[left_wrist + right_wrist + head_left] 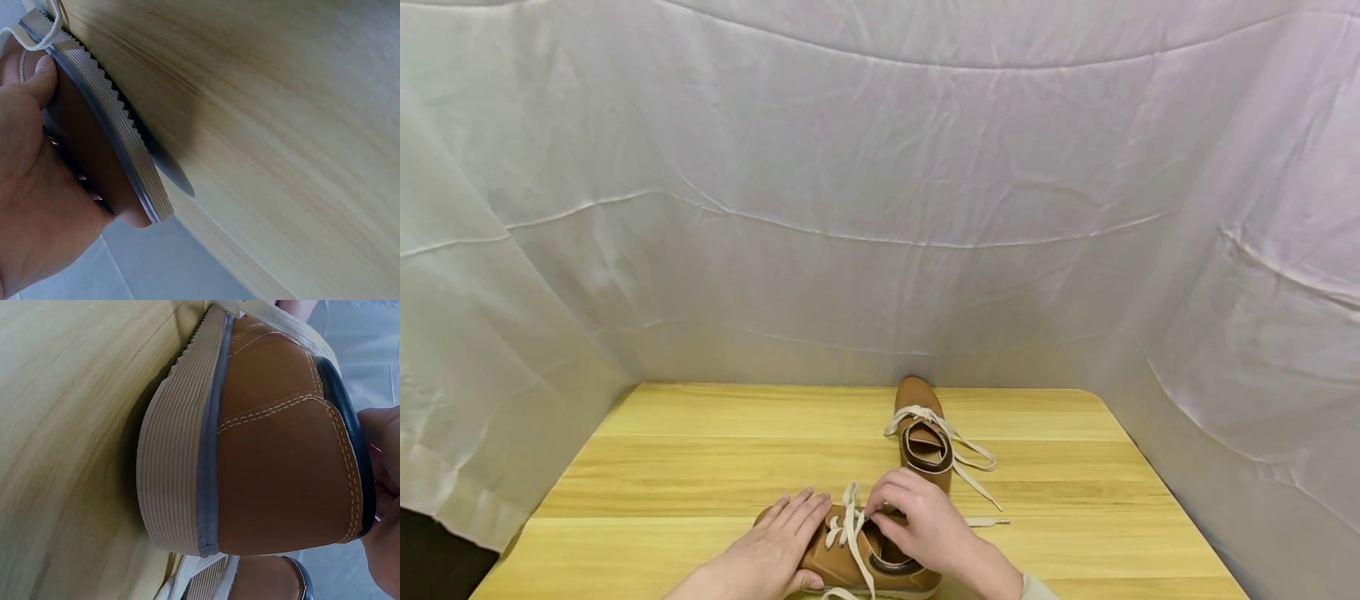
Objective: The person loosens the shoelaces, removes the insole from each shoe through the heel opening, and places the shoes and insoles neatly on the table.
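A brown leather shoe (831,570) with cream laces lies sideways at the table's near edge, toe to the left. My left hand (775,537) rests across its toe, fingers straight over the top; in the left wrist view the thumb (42,81) presses the side above the ribbed sole. At the opening, my right hand (921,517) has bent fingers and thumb close by the tongue and the top of the lacing; I cannot tell which of these they pinch. A cream shoelace (852,533) hangs loosely over the near side. The dark padded collar (353,444) shows in the right wrist view.
A matching brown shoe (915,396) stands farther back, toe to the curtain, its loose laces (973,458) trailing to the right. Another lace end (988,522) lies right of my right hand. Pale curtains (880,275) surround the wooden table (700,467).
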`<state>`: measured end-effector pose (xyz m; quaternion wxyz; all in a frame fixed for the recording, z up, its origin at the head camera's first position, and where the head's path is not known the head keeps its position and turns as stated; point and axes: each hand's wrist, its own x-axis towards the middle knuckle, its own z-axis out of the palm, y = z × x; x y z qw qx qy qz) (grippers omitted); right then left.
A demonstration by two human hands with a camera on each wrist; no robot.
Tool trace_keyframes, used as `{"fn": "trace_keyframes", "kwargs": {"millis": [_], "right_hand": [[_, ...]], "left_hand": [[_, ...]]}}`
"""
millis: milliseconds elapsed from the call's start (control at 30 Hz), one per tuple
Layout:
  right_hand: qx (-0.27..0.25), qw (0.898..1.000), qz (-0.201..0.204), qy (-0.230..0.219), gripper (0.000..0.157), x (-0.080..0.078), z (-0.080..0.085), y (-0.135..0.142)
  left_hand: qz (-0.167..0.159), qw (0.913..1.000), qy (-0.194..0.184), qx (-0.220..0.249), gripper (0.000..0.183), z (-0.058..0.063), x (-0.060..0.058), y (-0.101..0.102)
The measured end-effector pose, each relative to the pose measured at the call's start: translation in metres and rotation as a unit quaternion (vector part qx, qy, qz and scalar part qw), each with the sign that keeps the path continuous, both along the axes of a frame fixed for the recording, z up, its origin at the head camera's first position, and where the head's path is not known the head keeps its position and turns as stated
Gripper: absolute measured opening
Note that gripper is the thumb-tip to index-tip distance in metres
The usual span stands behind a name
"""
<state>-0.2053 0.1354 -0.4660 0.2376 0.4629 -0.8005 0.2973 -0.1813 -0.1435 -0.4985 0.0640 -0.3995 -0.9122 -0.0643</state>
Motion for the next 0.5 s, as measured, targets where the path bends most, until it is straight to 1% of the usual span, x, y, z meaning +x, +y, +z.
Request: {"fn": "trace_keyframes", "kwargs": {"millis": [167, 367, 500], "right_hand": [[-0.012, 1.000, 0.002, -0.001, 0.026, -0.0009, -0.0002, 0.0009], [-0.036, 0.999, 0.011, 0.029, 0.028, -0.0047, 0.0019, 0.0031], [-0.057, 0.998, 0.010, 0.033, 0.029, -0.0061, 0.0025, 0.0056]], "left_hand": [[-0.002, 1.0000, 0.006, 0.000, 0.093, -0.0017, -0.0006, -0.0001], [-0.003, 0.9999, 0.016, 0.001, 0.092, -0.0029, -0.0004, 0.0001], [0.001, 0.9999, 0.012, 0.001, 0.092, -0.0023, 0.0005, 0.0006]]}}
